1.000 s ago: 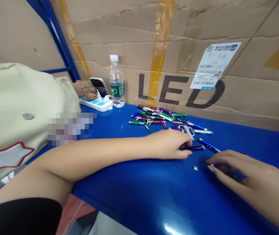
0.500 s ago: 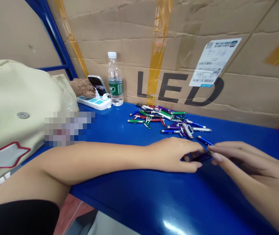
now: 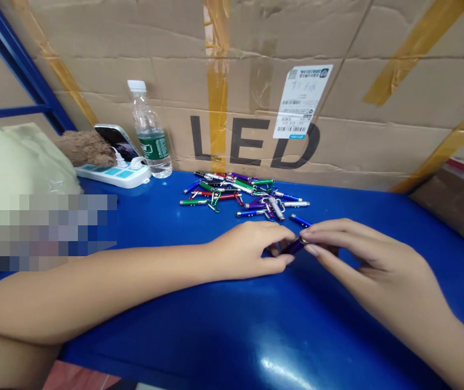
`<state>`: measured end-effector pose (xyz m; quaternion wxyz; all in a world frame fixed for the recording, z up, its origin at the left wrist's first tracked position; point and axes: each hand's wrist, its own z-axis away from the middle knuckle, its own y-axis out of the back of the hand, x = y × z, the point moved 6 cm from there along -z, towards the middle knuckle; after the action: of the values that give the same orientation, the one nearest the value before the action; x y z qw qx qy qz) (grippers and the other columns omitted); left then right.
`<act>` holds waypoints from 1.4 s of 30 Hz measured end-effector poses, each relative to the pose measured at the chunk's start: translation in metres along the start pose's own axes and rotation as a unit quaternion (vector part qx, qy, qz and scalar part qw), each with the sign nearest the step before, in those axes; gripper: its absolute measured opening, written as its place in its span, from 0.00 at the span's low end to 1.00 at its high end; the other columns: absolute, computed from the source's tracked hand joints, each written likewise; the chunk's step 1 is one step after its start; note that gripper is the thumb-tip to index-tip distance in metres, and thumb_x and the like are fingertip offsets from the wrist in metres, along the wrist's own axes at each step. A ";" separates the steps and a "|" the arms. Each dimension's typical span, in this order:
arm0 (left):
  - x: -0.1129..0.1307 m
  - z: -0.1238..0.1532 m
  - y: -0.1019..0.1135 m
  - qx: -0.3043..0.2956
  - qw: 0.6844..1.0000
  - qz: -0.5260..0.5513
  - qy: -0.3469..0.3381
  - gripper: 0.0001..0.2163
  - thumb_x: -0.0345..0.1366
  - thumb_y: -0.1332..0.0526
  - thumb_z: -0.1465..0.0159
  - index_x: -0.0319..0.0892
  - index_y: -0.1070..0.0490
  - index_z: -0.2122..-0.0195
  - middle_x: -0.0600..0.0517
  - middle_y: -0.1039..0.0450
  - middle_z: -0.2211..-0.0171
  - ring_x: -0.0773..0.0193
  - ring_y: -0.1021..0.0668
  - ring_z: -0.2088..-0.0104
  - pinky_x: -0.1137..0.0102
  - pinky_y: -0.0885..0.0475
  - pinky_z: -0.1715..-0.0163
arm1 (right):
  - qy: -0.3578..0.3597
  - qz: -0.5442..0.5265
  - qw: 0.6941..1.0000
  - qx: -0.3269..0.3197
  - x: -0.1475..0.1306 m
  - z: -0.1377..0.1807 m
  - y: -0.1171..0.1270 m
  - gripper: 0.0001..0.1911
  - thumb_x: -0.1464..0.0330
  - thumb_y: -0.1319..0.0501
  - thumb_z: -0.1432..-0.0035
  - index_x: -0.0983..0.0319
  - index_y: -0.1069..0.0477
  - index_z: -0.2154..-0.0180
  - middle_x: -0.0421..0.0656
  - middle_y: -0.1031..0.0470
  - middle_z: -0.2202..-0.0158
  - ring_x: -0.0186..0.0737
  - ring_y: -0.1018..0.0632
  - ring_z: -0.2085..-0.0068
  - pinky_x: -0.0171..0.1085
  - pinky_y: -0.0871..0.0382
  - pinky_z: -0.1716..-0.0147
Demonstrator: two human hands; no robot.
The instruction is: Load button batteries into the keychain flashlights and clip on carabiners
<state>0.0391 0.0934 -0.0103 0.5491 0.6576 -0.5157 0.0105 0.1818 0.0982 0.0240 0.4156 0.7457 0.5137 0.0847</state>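
Observation:
My left hand (image 3: pixel 250 250) rests on the blue table (image 3: pixel 256 325) and pinches a small purple keychain flashlight (image 3: pixel 292 247). My right hand (image 3: pixel 362 260) meets it from the right, its fingertips closed on the flashlight's metal end. Both hands touch the same flashlight, just above the tabletop. Behind them lies a pile of several small coloured flashlights (image 3: pixel 244 196) with carabiner clips, green, red, blue, purple and silver. One blue flashlight (image 3: pixel 300 220) lies apart, right behind my fingers.
A large cardboard box (image 3: pixel 256 97) marked LED walls off the back. At the back left stand a water bottle (image 3: pixel 149 132), a phone (image 3: pixel 116 143) plugged into a white power strip (image 3: pixel 114 174), and a brown fluffy thing (image 3: pixel 85 149). A cream bag (image 3: pixel 8 179) fills the left.
My right hand came up from the table to meet my left hand at the purple flashlight. The small silver part lying on the table a second ago no longer shows. The view shifted right.

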 end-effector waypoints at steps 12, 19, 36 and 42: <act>0.002 0.001 -0.004 -0.037 0.997 -0.066 -0.012 0.04 0.33 0.43 0.35 0.39 0.30 0.65 0.51 0.29 0.67 0.66 0.26 0.66 0.73 0.31 0.63 | -0.072 -0.076 0.994 -0.039 0.005 -0.003 -0.002 0.07 0.64 0.39 0.40 0.56 0.22 0.66 0.41 0.23 0.67 0.36 0.22 0.66 0.34 0.27 0.67; 0.005 0.001 -0.005 -0.043 0.996 -0.075 -0.023 0.06 0.31 0.42 0.36 0.39 0.29 0.59 0.50 0.26 0.64 0.65 0.24 0.63 0.73 0.30 0.62 | -0.198 -0.205 0.958 -0.045 0.021 0.006 -0.015 0.10 0.60 0.37 0.43 0.59 0.26 0.63 0.41 0.24 0.69 0.35 0.23 0.70 0.33 0.28 0.72; -0.015 -0.002 0.025 0.130 0.985 -0.100 0.050 0.07 0.32 0.43 0.34 0.40 0.30 0.56 0.50 0.25 0.60 0.64 0.24 0.60 0.68 0.28 0.58 | -0.030 -0.006 0.982 -0.187 0.013 0.008 -0.028 0.07 0.67 0.39 0.40 0.58 0.24 0.60 0.45 0.24 0.62 0.42 0.23 0.59 0.43 0.28 0.57; -0.010 -0.003 0.019 0.092 0.991 -0.100 0.017 0.08 0.32 0.41 0.35 0.39 0.29 0.55 0.51 0.26 0.60 0.66 0.25 0.60 0.70 0.29 0.57 | -0.004 -0.010 0.979 -0.202 0.014 0.013 -0.041 0.09 0.75 0.41 0.41 0.60 0.24 0.61 0.45 0.25 0.64 0.40 0.23 0.62 0.41 0.27 0.59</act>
<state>0.0231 0.1051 -0.0020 0.4934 0.7532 -0.4348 0.0142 0.1662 0.1082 -0.0174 0.5607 0.6415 0.4919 0.1793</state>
